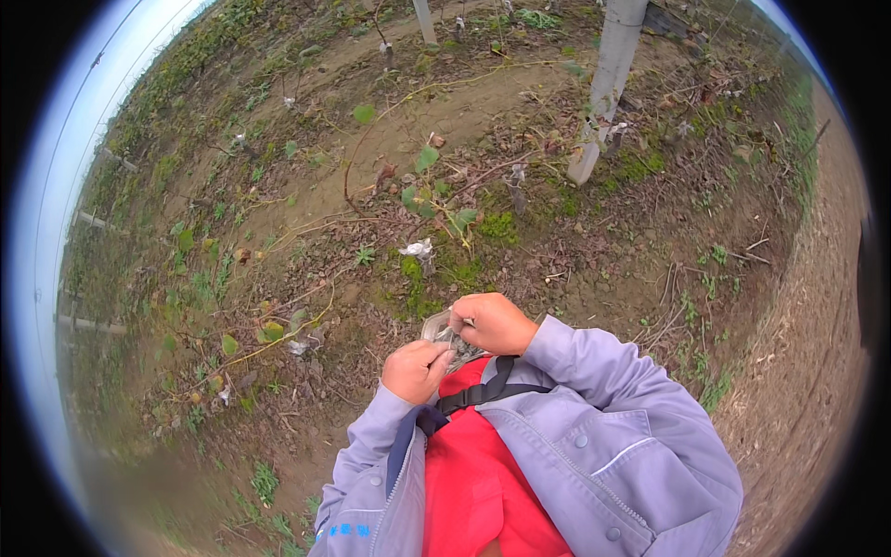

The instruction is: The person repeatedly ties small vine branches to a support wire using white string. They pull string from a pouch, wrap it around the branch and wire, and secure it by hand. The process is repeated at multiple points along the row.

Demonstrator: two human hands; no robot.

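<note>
At my waist, above my red shirt, a translucent pouch or container (pixel 438 324) holds greyish pieces too small to name. My left hand (pixel 415 369) is closed at its lower left side, with fingertips pressed on its edge. My right hand (pixel 487 325) has curled fingers over its opening, pinching at it or its contents; what exactly they grip is partly hidden. A black strap (pixel 475 396) crosses just below my hands. Ahead on the ground stands a vine stem wrapped in white material (pixel 417 249).
A concrete post (pixel 608 84) stands at upper right, another (pixel 423 20) farther back. Thin vines with leaves (pixel 427 200) cross sloping soil with moss and dead leaves. More white-wrapped stems (pixel 302 345) dot the slope. A dirt path (pixel 798 371) runs along the right, and wires cross the sky at left.
</note>
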